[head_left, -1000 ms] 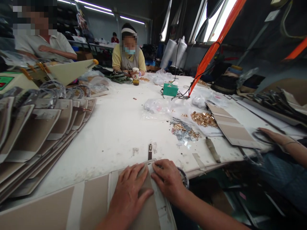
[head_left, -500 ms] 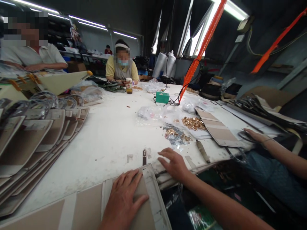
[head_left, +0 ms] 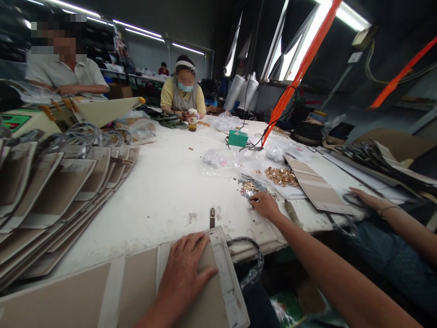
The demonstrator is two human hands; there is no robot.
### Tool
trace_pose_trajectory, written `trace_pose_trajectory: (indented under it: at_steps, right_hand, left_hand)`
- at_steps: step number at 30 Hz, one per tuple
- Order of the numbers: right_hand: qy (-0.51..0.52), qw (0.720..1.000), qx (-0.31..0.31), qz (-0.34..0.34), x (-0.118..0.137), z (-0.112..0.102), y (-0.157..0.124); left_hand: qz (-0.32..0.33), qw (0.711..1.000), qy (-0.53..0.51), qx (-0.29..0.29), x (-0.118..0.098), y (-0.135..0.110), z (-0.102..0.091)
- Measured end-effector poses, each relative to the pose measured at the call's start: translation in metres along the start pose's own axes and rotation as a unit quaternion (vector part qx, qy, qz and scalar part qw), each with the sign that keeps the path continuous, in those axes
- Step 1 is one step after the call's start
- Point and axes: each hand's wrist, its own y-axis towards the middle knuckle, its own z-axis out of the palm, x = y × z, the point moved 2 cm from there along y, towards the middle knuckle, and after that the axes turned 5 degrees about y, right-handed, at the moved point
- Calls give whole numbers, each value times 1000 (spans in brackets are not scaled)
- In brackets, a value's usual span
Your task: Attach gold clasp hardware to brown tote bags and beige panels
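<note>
My left hand (head_left: pixel 184 273) lies flat with fingers spread on a beige card panel (head_left: pixel 136 287) at the near edge of the white table (head_left: pixel 160 182). My right hand (head_left: pixel 265 206) is stretched out to the right, its fingertips at a heap of small gold metal parts on a silvery sheet (head_left: pixel 252 187). Its fingers are bunched at the heap; whether anything is between them does not show. A tool with a wooden handle (head_left: pixel 292 213) lies just right of that hand. A dark metal strip (head_left: pixel 212 217) lies beyond the panel's top edge.
Stacked beige panels with handles (head_left: pixel 58 182) fill the left side. A second pile of gold parts (head_left: pixel 282 175), plastic bags and a green box (head_left: pixel 238 137) sit mid-table. Another person's hand (head_left: pixel 367 199) rests at the right edge; two people sit at the far side.
My right hand left the card panel and reached forward and right to the heap of gold parts. The left hand stayed pressed on the panel.
</note>
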Motion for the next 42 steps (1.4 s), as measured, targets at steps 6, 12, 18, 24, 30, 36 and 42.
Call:
trace_pose_trajectory:
  at_steps: [6,12,18,24,30,36,42]
  right_hand:
    - [6,1000,-3,11,-3,-9,-2]
    - [27,1000,-6,1,-2,-16,-13]
    - [77,997,-9,-13,22,-23,-45]
    - [349,925,148,35,99,-16,-149]
    - [369,905,199,77,128,21,-205]
    - [353,920,155,73,121,31,-203]
    - [322,934,142,55,117,33,-202]
  left_hand:
    - [-8,1000,-19,16,-7,2,-7]
    - [-12,999,-17,30,-11,3,-8]
    - [-16,999,-27,28,-12,1,-8]
    - [-14,999,-41,22,-11,1,-8]
    - [-11,999,-47,19,-12,0,-8]
    - [-6,999,-38,27,-12,-1,-8]
    - [-5,999,-41,22,-12,-1,-8]
